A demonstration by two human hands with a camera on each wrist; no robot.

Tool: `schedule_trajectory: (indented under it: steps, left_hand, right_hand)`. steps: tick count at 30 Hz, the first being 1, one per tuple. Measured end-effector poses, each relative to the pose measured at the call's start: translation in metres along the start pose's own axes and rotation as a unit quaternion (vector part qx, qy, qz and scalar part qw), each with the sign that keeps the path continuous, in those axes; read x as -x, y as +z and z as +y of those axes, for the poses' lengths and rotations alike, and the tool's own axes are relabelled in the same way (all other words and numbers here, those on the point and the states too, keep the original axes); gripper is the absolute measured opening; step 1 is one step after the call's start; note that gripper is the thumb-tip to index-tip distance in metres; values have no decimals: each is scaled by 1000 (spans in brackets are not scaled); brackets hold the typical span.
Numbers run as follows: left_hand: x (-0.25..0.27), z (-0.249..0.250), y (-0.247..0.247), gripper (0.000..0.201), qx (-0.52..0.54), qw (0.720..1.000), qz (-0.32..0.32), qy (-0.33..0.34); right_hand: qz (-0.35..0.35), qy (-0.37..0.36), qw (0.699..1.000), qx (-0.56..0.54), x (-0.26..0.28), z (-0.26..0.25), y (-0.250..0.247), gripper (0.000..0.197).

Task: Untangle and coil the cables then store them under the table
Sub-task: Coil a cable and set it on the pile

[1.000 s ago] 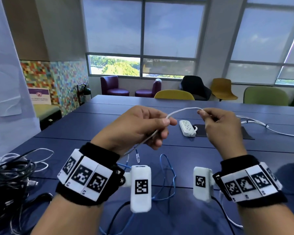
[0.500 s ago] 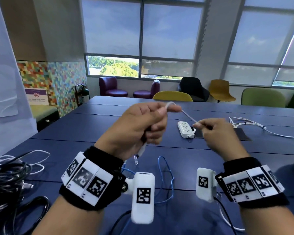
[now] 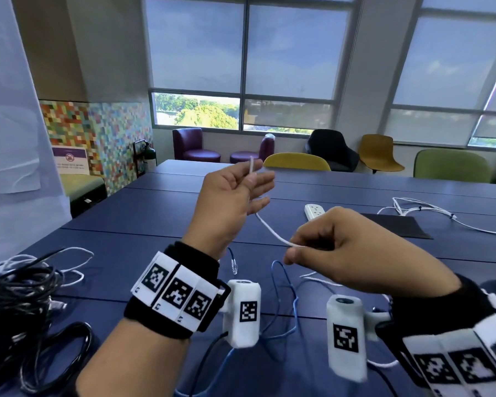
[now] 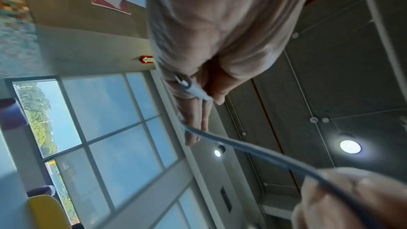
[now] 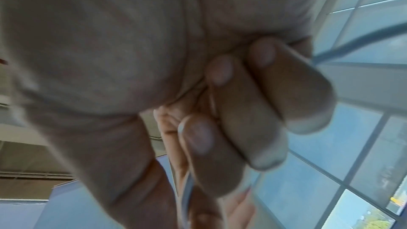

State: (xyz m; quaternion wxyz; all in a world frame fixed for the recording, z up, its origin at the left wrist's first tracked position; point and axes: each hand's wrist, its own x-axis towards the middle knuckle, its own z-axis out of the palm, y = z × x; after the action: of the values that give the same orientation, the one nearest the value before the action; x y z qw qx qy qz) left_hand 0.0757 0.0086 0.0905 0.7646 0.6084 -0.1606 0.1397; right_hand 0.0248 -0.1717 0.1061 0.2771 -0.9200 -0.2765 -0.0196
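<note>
A thin white cable [image 3: 269, 230] is stretched in the air between both hands. My left hand [image 3: 235, 193] is raised above the blue table [image 3: 155, 224], fingers nearly straight, with the thumb pinching the cable's end against them; the tip pokes up above the fingers. In the left wrist view the white plug [image 4: 193, 90] lies under the thumb of the left hand [image 4: 198, 114]. My right hand [image 3: 335, 247] is lower and nearer, fingers curled, pinching the cable between thumb and forefinger. The right wrist view shows the right hand [image 5: 231, 111] curled, with the cable [image 5: 361, 38] leaving at upper right.
A tangle of black and white cables [image 3: 17, 296] lies at the table's left edge. A blue cable [image 3: 287, 285] loops on the table under my hands. Farther off lie a white power strip [image 3: 315, 210], a black mat [image 3: 395, 224] and another white cable [image 3: 430, 213]. Chairs stand behind.
My left hand has risen and its fingers have straightened. The right hand has dropped lower and come nearer, so the white cable now slopes down between them.
</note>
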Motion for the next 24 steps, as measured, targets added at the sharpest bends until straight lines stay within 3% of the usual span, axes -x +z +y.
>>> schedule_trajectory:
  steps: [4,11,16,18,21,24]
  left_hand:
    - [6,-2,8,24,-75,993,-77,-39]
    - [19,6,13,27,-48,961,-267,-52]
    - [21,8,14,32,68,955,-274,-87]
    - [21,8,13,43,70,955,-275,-90]
    - [20,12,10,41,55,954,-285,-79]
    - [21,18,10,41,124,945,-294,-66]
  right_hand:
    - [37,-40,999,-6,4,-3,-4,23]
    - [233,-125,954,-138,-5,7,-6,23]
    - [357,-123,915,-145,-13,12,-2,30]
    - [375,-137,903,-157,-16,12,3,25]
    - [392,-135,894,-173,-16,13,4,12]
    - [389,-135,898,-155,-18,15,2,9]
